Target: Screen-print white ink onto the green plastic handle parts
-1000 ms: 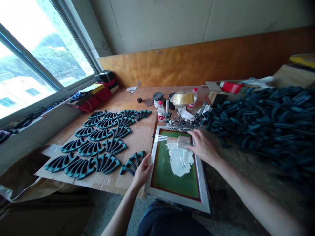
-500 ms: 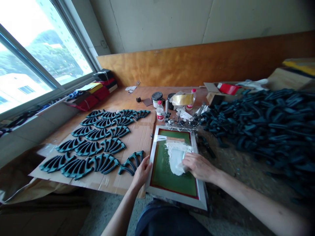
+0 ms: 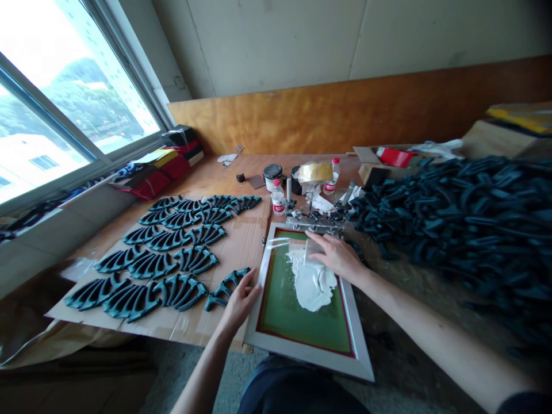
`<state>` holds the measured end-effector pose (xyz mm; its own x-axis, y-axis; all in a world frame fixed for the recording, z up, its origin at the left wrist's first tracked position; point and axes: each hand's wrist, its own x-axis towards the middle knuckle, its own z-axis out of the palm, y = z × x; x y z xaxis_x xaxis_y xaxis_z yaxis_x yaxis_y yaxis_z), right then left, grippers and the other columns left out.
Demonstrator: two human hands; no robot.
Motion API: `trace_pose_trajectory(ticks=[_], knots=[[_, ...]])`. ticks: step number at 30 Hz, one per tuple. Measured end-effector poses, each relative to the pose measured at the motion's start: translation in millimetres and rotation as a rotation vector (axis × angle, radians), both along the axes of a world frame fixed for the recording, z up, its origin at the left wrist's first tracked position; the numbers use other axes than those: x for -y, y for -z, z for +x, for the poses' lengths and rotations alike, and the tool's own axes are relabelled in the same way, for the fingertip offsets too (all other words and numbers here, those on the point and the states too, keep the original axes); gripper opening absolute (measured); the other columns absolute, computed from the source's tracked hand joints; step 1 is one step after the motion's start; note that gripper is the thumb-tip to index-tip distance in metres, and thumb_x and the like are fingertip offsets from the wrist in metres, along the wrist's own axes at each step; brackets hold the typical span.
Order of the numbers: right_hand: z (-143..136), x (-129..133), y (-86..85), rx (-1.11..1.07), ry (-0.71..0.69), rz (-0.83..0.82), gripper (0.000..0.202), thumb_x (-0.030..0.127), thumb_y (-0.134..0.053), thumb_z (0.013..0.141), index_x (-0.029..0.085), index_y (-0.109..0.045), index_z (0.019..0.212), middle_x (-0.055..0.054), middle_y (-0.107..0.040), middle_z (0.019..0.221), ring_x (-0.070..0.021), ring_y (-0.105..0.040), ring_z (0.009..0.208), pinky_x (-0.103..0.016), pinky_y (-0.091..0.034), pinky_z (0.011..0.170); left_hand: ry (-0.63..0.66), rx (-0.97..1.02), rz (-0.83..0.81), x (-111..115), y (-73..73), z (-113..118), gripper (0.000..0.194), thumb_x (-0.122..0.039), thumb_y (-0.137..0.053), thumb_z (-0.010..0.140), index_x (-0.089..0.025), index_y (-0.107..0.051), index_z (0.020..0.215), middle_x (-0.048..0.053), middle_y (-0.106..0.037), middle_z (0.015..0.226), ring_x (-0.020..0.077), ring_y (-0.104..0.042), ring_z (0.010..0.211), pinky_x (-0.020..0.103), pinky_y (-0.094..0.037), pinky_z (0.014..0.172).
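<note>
In front of me lies a screen printing frame [image 3: 364, 339] with green mesh and a pale metal border. White ink [image 3: 317, 290] is spread thickly across the mesh's upper middle. My left hand [image 3: 240, 299] grips the frame's left border, thumb towards me. Over the far right part of the mesh, my right hand [image 3: 338, 256] has its fingers stretched apart. A pale scraper [image 3: 307, 252] stands in the ink between its thumb and forefinger, partly hidden. Metal hinge clamps [image 3: 319, 217] hold the frame's far end. Beside my left hand lies a dark fan-shaped plastic part [image 3: 226, 287].
Rows of similar dark parts [image 3: 146, 261] cover a cardboard sheet [image 3: 241, 241] on the left. A large heap of dark parts [image 3: 457, 213] fills the right. Small bottles [image 3: 278, 198], a tub [image 3: 273, 175] and a tape roll [image 3: 316, 172] stand behind the frame.
My right hand has moved away from me, from the ink's right side to its far end, and its fingers have spread. The frame's near end has risen slightly, with my left hand at its border.
</note>
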<state>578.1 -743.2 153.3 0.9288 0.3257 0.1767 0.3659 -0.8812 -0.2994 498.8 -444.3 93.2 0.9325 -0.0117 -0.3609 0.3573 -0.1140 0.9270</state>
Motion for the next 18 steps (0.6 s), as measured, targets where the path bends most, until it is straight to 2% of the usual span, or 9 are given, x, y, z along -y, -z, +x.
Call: trace_pose_trajectory(ticks=[3, 5, 8, 10, 12, 14, 15, 17, 18], knots=[[18.9, 29.8, -16.9, 0.11, 0.177, 0.013, 0.052, 0.047, -0.056, 0.089, 0.026, -0.05, 0.135, -0.009, -0.061, 0.108, -0.0234, -0.062, 0.087, -0.031, -0.049, 0.072, -0.04, 0.066, -0.038, -0.4, -39.0, 9.7, 0.061, -0.06, -0.06, 0.077, -0.016, -0.063, 0.12, 0.002, -0.067, 0.072, 0.0149, -0.058, 0.061, 0.022, -0.042, 0.052], [16.9, 57.2, -13.9, 0.167, 0.287, 0.114, 0.043, 0.047, -0.045, 0.093, 0.02, -0.058, 0.124, -0.01, -0.062, 0.107, -0.0232, -0.061, 0.087, -0.032, -0.048, 0.074, -0.086, 0.144, -0.107, 4.5, -66.0, 22.4, 0.056, -0.064, -0.053, 0.08, -0.016, -0.07, 0.102, 0.003, -0.066, 0.071, 0.0154, -0.059, 0.062, 0.023, -0.044, 0.054], [-5.1, 81.5, 17.4, 0.051, 0.329, 0.153, 0.041, 0.048, -0.038, 0.094, 0.018, -0.065, 0.098, -0.01, -0.064, 0.093, -0.0242, -0.061, 0.084, -0.035, -0.048, 0.075, -0.157, 0.325, -0.234, 19.9, -104.0, 50.9, 0.055, -0.065, -0.047, 0.083, -0.016, -0.068, 0.095, 0.005, -0.069, 0.079, 0.016, -0.061, 0.066, 0.025, -0.046, 0.057], [-27.7, 77.0, 49.6, -0.069, 0.235, 0.118, 0.038, 0.051, -0.045, 0.091, 0.019, -0.065, 0.084, -0.007, -0.064, 0.085, -0.0238, -0.061, 0.082, -0.034, -0.048, 0.073, -0.174, 0.449, -0.256, 31.1, -125.4, 72.5, 0.051, -0.062, -0.046, 0.085, -0.016, -0.066, 0.092, 0.006, -0.069, 0.084, 0.0154, -0.062, 0.07, 0.023, -0.045, 0.057], [-49.3, 60.4, 79.6, -0.121, 0.137, 0.066, 0.031, 0.048, -0.055, 0.087, 0.019, -0.062, 0.078, -0.007, -0.062, 0.085, -0.0232, -0.061, 0.083, -0.033, -0.048, 0.075, -0.175, 0.511, -0.254, 40.2, -139.7, 89.9, 0.049, -0.061, -0.045, 0.086, -0.016, -0.063, 0.087, 0.006, -0.069, 0.081, 0.0144, -0.062, 0.07, 0.021, -0.044, 0.054], [-63.5, 41.0, 98.1, -0.137, 0.092, -0.009, 0.022, 0.038, -0.059, 0.086, 0.018, -0.059, 0.079, -0.009, -0.062, 0.09, -0.0239, -0.06, 0.088, -0.034, -0.046, 0.079, -0.218, 0.536, -0.275, 47.4, -141.9, 95.9, 0.048, -0.062, -0.045, 0.086, -0.017, -0.061, 0.089, 0.005, -0.069, 0.079, 0.0134, -0.062, 0.07, 0.02, -0.043, 0.054], [-67.2, 32.4, 101.6, -0.15, 0.097, -0.04, 0.016, 0.032, -0.057, 0.087, 0.017, -0.058, 0.082, -0.01, -0.062, 0.091, -0.0239, -0.059, 0.088, -0.034, -0.045, 0.079, -0.261, 0.535, -0.286, 51.2, -137.1, 92.8, 0.047, -0.061, -0.046, 0.086, -0.018, -0.06, 0.093, 0.004, -0.069, 0.081, 0.0129, -0.062, 0.07, 0.019, -0.044, 0.055], [-70.9, 17.4, 97.8, -0.204, 0.157, -0.037, 0.009, 0.023, -0.052, 0.09, 0.016, -0.056, 0.085, -0.009, -0.063, 0.087, -0.0217, -0.06, 0.083, -0.031, -0.045, 0.074, -0.295, 0.429, -0.288, 61.4, -115.8, 73.6, 0.049, -0.063, -0.05, 0.083, -0.018, -0.06, 0.1, 0.004, -0.07, 0.081, 0.0125, -0.062, 0.068, 0.019, -0.044, 0.054], [-72.5, 9.7, 92.1, -0.227, 0.197, -0.004, 0.009, 0.022, -0.05, 0.092, 0.016, -0.054, 0.087, -0.008, -0.063, 0.084, -0.0203, -0.061, 0.079, -0.029, -0.044, 0.071, -0.233, 0.296, -0.279, 68.3, -100.6, 58.1, 0.053, -0.065, -0.053, 0.08, -0.016, -0.062, 0.1, 0.006, -0.071, 0.081, 0.0137, -0.063, 0.066, 0.02, -0.044, 0.052]])
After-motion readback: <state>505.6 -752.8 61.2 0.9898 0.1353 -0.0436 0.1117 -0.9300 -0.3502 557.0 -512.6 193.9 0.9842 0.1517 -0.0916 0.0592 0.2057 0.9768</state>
